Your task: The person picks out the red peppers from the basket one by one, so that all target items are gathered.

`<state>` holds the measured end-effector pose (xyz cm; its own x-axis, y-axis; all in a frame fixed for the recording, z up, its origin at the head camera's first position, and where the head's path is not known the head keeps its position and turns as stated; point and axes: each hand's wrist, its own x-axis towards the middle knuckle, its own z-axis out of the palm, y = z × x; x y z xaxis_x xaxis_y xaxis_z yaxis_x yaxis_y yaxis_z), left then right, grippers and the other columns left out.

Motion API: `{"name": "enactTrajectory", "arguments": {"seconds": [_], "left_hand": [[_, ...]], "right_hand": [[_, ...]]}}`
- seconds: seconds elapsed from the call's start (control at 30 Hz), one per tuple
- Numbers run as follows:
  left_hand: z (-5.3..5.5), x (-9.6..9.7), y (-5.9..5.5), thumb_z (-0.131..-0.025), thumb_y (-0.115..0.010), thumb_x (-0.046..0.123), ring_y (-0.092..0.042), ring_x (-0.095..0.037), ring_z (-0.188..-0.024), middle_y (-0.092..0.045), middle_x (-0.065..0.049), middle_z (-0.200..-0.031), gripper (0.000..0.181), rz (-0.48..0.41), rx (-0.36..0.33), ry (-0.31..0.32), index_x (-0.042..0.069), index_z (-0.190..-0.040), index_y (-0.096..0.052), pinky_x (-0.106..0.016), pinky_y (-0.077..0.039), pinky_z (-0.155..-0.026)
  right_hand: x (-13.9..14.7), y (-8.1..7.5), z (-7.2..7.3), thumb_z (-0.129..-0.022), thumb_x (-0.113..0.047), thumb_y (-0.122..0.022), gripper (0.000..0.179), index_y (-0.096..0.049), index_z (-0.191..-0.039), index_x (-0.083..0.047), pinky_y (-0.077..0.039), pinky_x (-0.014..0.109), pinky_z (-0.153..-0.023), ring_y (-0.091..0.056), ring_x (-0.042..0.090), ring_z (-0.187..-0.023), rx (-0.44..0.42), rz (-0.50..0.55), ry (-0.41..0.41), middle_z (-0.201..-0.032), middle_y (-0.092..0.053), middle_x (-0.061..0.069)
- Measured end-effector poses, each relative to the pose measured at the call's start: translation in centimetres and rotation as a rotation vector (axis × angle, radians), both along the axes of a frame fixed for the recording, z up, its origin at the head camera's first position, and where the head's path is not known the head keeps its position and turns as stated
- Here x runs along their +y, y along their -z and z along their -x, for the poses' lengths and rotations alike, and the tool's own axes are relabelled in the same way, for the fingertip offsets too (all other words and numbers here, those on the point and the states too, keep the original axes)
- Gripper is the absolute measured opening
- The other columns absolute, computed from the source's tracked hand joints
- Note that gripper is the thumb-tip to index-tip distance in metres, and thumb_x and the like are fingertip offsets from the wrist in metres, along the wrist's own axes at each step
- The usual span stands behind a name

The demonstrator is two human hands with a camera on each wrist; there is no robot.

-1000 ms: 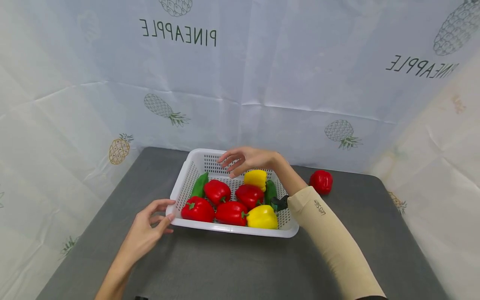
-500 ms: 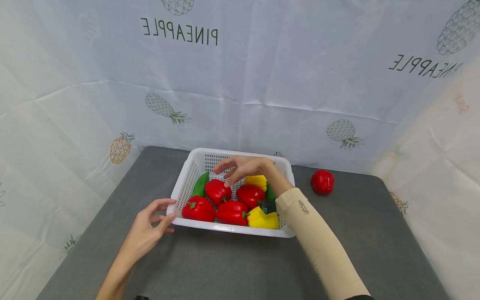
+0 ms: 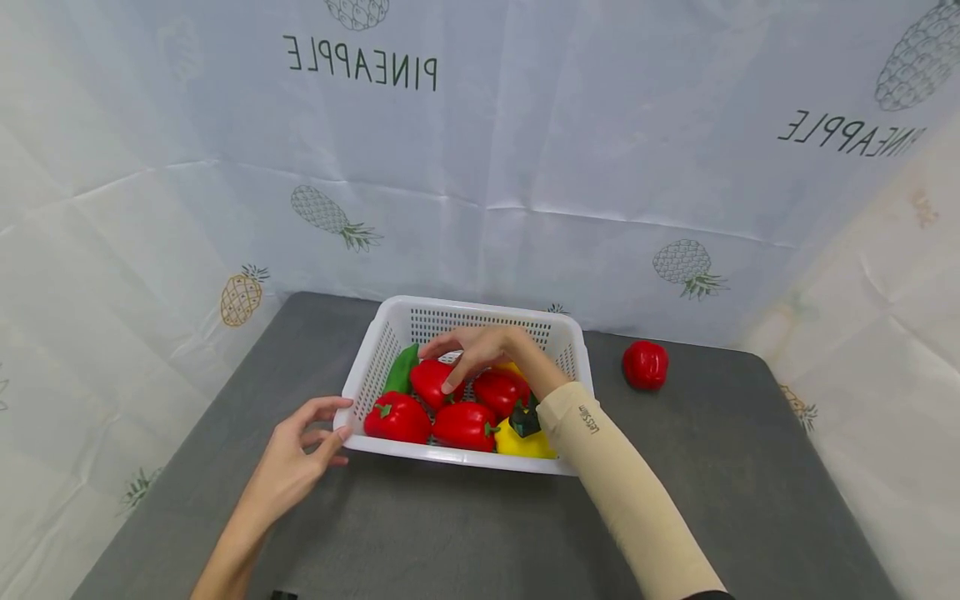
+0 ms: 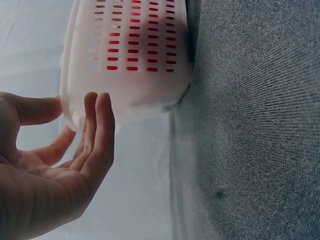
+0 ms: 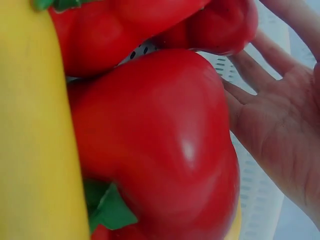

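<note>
A white plastic basket (image 3: 457, 460) holds several red and yellow bell peppers and green vegetables. At its near left corner my left hand (image 3: 296, 454) pinches the rim; the left wrist view shows the thumb (image 4: 42, 110) against the rim and bent fingers beside the basket wall. My right hand (image 3: 480, 343) reaches down into the basket. Its thumb and fingers straddle the back-left red bell pepper (image 3: 429, 380), touching it. In the right wrist view, the right palm (image 5: 280, 120) lies behind a nearer red bell pepper (image 5: 165, 125), and the thumb tip is out of frame.
Another red bell pepper (image 3: 645, 365) lies on the grey table (image 3: 450, 533) right of the basket. A long green vegetable (image 3: 401, 369) leans by the left basket wall. Yellow bell peppers (image 3: 521, 442) sit under the right forearm. A pineapple-print curtain (image 3: 525, 167) hangs behind.
My right hand has come down and to the left, from above the basket onto the back-left red bell pepper. The left hand stays at the basket corner.
</note>
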<state>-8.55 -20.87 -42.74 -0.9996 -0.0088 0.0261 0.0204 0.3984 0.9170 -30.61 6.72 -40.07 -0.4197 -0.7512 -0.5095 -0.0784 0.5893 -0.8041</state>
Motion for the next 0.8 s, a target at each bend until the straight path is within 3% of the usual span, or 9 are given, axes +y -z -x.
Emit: {"name": "enactTrajectory", "arguments": {"seconds": [0.37,0.57,0.8], "left_hand": [[0.0,0.1,-0.1,-0.101,-0.075,0.005,-0.080,-0.030,-0.094,-0.064,-0.027,-0.130,0.044,0.012,-0.008,-0.007,0.003,-0.143,-0.061,-0.028,-0.069,-0.072],[0.1,0.1,-0.2,-0.101,-0.075,0.005,-0.080,-0.030,-0.093,-0.064,-0.027,-0.129,0.043,0.008,0.001,-0.004,0.003,-0.142,-0.062,-0.027,-0.068,-0.072],[0.1,0.1,-0.2,-0.101,-0.074,0.005,-0.080,-0.032,-0.094,-0.063,-0.027,-0.130,0.044,0.008,-0.012,-0.007,0.003,-0.143,-0.061,-0.028,-0.069,-0.072]], "right_hand": [[-0.2,0.0,-0.1,-0.085,-0.013,-0.089,0.080,-0.054,-0.156,-0.026,-0.064,0.043,-0.106,-0.051,0.026,-0.144,0.011,-0.032,0.011,-0.161,-0.051,0.002],[-0.1,-0.2,-0.1,-0.086,-0.009,-0.088,0.080,-0.052,-0.157,-0.022,-0.065,0.043,-0.105,-0.056,0.028,-0.139,-0.007,-0.011,0.018,-0.160,-0.050,0.005],[0.5,-0.9,0.1,-0.086,-0.014,-0.088,0.083,-0.050,-0.160,-0.017,-0.063,0.042,-0.108,-0.049,0.031,-0.147,0.096,0.014,-0.007,-0.162,-0.050,0.007]]}}
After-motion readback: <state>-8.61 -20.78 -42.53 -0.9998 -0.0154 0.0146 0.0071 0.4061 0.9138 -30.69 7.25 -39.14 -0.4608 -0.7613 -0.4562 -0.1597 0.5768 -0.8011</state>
